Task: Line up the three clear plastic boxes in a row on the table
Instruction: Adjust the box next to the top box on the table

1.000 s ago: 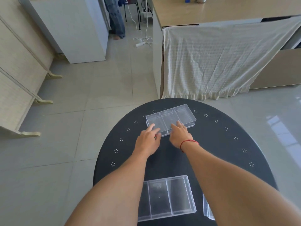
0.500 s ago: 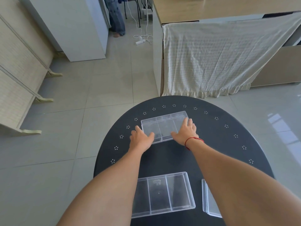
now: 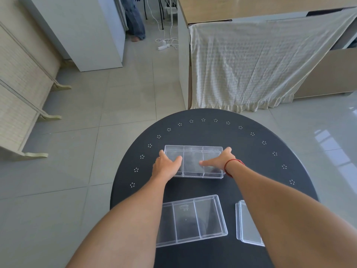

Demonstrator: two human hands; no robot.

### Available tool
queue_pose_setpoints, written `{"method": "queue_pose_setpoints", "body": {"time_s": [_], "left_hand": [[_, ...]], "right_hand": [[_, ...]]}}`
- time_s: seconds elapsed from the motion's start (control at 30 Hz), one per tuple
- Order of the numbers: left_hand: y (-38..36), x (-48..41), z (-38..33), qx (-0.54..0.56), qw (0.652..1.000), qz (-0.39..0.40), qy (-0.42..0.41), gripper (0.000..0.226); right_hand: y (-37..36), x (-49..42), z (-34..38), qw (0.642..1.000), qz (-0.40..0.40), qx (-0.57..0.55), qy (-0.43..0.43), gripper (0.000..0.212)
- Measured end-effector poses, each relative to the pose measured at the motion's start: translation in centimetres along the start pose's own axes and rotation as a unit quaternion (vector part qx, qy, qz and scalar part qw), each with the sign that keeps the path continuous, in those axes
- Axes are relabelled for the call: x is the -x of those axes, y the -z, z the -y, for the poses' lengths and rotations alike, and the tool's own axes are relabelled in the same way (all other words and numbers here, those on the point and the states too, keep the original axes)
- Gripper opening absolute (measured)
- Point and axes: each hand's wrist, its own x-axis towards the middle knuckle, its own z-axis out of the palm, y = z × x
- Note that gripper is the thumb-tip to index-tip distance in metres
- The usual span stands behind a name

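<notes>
A clear three-compartment plastic box (image 3: 193, 161) lies near the middle of the round black table (image 3: 251, 157), its long side square to me. My left hand (image 3: 166, 167) grips its left end and my right hand (image 3: 220, 161) grips its right end, thumbs over the near edge. A second clear box (image 3: 193, 219) lies closer to me, slightly askew, partly under my left forearm. Only the left part of a third clear box (image 3: 247, 225) shows at the near right; my right forearm covers the remainder.
The table stands on a grey tiled floor. Beyond it a cream cloth (image 3: 260, 64) hangs over a wooden counter. A folding screen (image 3: 19, 93) stands at the left, a white cabinet (image 3: 87, 31) behind it. A person's legs (image 3: 135, 22) and a power strip (image 3: 164, 45) are far back.
Both hands have gone from the near edge to the two ends of the far box. The box has turned from a skewed angle to square and slid nearer to me.
</notes>
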Motion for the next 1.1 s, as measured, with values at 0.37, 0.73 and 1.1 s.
{"method": "queue_pose_setpoints", "body": {"time_s": [0.37,0.73,1.1], "left_hand": [[1.7,1.8,-1.9,0.207,0.97,-0.103,-0.072,0.073],[0.8,3.8,0.9,0.185,0.974,-0.103,-0.084,0.032],[0.5,4.6,1.3,0.072,0.991,-0.069,-0.085,0.038]], "right_hand": [[1.6,2.3,0.9,0.972,-0.041,-0.118,0.199,0.097],[0.1,2.7,-0.6,0.973,-0.056,-0.14,0.172,0.056],[-1.4,2.9,-0.6,0.99,-0.059,-0.047,0.121,0.057]]}}
